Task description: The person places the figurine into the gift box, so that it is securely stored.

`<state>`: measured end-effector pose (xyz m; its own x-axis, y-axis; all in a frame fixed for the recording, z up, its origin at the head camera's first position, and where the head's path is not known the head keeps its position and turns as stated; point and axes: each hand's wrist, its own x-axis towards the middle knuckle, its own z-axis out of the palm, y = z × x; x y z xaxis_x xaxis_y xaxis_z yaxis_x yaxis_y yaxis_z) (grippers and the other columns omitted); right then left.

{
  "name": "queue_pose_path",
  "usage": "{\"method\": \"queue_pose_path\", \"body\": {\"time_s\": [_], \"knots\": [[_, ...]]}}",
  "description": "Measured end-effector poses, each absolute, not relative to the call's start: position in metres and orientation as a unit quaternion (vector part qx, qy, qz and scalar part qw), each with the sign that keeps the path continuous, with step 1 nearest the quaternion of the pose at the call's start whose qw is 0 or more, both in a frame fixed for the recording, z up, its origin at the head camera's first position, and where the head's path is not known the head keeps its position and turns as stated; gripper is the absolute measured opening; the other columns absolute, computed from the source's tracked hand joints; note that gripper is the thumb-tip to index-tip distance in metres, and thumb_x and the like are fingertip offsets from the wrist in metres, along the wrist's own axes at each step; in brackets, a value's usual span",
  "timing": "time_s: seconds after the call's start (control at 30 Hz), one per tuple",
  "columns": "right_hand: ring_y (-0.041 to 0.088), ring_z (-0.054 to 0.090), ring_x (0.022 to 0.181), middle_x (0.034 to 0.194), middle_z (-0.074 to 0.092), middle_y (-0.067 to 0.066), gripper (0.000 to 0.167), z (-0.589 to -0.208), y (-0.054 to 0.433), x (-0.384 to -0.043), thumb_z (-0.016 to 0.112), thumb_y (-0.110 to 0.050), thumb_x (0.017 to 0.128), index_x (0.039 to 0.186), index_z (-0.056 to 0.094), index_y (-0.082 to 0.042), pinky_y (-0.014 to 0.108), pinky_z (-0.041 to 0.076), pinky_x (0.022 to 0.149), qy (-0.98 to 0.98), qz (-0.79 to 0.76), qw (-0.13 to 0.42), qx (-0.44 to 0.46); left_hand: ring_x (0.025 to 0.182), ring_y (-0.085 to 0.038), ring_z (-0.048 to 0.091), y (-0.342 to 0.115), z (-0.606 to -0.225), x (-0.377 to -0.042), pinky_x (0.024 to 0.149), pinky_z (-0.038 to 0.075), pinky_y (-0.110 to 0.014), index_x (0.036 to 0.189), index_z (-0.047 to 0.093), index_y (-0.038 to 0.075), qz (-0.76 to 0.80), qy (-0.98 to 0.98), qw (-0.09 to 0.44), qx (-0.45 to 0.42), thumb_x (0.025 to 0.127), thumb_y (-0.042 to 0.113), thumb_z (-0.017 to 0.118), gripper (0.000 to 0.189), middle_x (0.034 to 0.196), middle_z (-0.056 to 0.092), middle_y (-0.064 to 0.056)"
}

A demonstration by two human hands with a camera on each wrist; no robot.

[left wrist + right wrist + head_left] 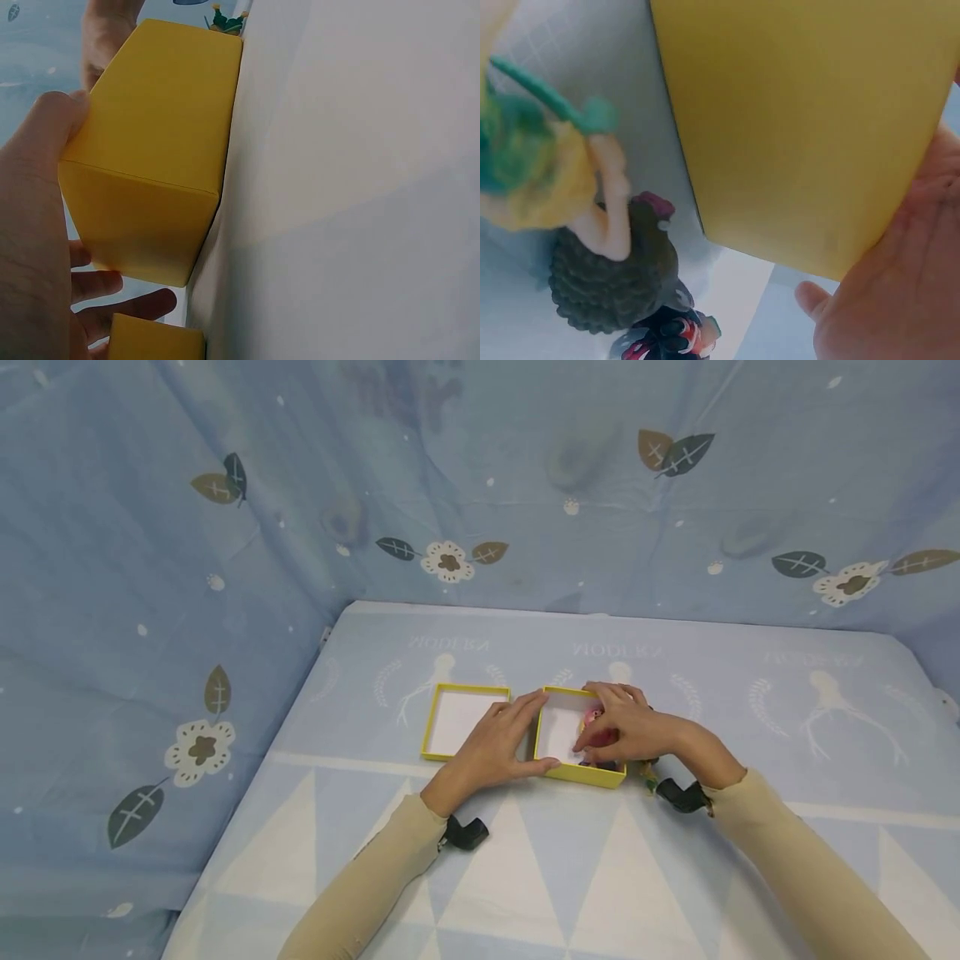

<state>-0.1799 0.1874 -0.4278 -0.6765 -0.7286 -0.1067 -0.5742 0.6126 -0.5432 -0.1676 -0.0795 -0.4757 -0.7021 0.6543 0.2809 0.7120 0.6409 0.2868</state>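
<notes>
An open yellow box (577, 774) with a white inside sits on the table. My left hand (491, 743) grips its left side, thumb at the front wall and fingers along the side wall, as the left wrist view also shows. My right hand (630, 731) reaches over the right wall into the box. Its fingers curl around a small pink-and-red figurine (592, 717), mostly covered by the hand. In the right wrist view the fingertips are hidden behind the box wall.
A second shallow yellow tray (427, 755), white inside, lies left of the box. Right of the box stand a green-and-yellow figurine (532, 157), a dark curly-haired figurine (615, 277) and a dark-and-red figurine (675, 334). A patterned cloth curtain (525, 485) hangs behind the table.
</notes>
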Motion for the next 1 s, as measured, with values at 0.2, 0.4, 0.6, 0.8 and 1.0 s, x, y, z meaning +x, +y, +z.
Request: {"method": "queue_pose_path", "body": {"time_s": [0.2,0.4,0.6,0.8,1.0], "knots": [[0.041,0.016,0.144,0.149,0.035,0.020,0.028,-0.432,0.199,-0.180,0.079,-0.031,0.082,0.110,0.075,-0.026,0.070,0.010,0.104,0.874,-0.287,0.138,-0.368,0.139,-0.017,0.042,-0.079,-0.476,-0.166,0.108,0.036,-0.038,0.154,0.028,0.008,-0.196,-0.902,0.073,-0.378,0.083,0.061,0.065,0.096,0.156,0.037,-0.006],[0.047,0.019,0.141,0.146,0.037,0.021,0.036,-0.425,0.222,-0.176,0.080,-0.025,0.081,0.116,0.073,-0.020,0.072,0.016,0.096,0.867,-0.321,0.089,-0.371,0.140,-0.017,0.042,-0.079,-0.475,-0.167,0.108,0.037,-0.038,0.153,0.029,0.007,-0.191,-0.902,0.077,-0.378,0.083,0.061,0.065,0.096,0.156,0.037,-0.005],[0.046,0.021,0.139,0.150,0.033,0.018,0.040,-0.416,0.245,-0.170,0.078,-0.021,0.083,0.122,0.069,-0.018,0.075,0.018,0.095,0.874,-0.343,0.071,-0.336,0.140,-0.016,0.040,-0.080,-0.476,-0.168,0.108,0.038,-0.038,0.154,0.028,0.007,-0.188,-0.903,0.077,-0.379,0.082,0.061,0.066,0.097,0.156,0.037,-0.005],[0.046,0.024,0.137,0.151,0.029,0.022,0.061,-0.433,0.262,-0.160,0.077,-0.019,0.084,0.141,0.054,-0.017,0.074,0.025,0.095,0.886,-0.363,0.078,-0.279,0.141,-0.016,0.039,-0.081,-0.477,-0.168,0.108,0.037,-0.037,0.154,0.027,0.008,-0.182,-0.904,0.074,-0.379,0.083,0.062,0.064,0.097,0.157,0.035,-0.005],[0.046,0.024,0.137,0.150,0.030,0.022,0.075,-0.455,0.265,-0.153,0.079,-0.025,0.083,0.148,0.044,-0.018,0.075,0.020,0.097,0.892,-0.372,0.083,-0.241,0.141,-0.017,0.040,-0.079,-0.477,-0.169,0.109,0.037,-0.038,0.154,0.026,0.008,-0.183,-0.904,0.074,-0.380,0.083,0.061,0.065,0.097,0.157,0.036,-0.005]]}}
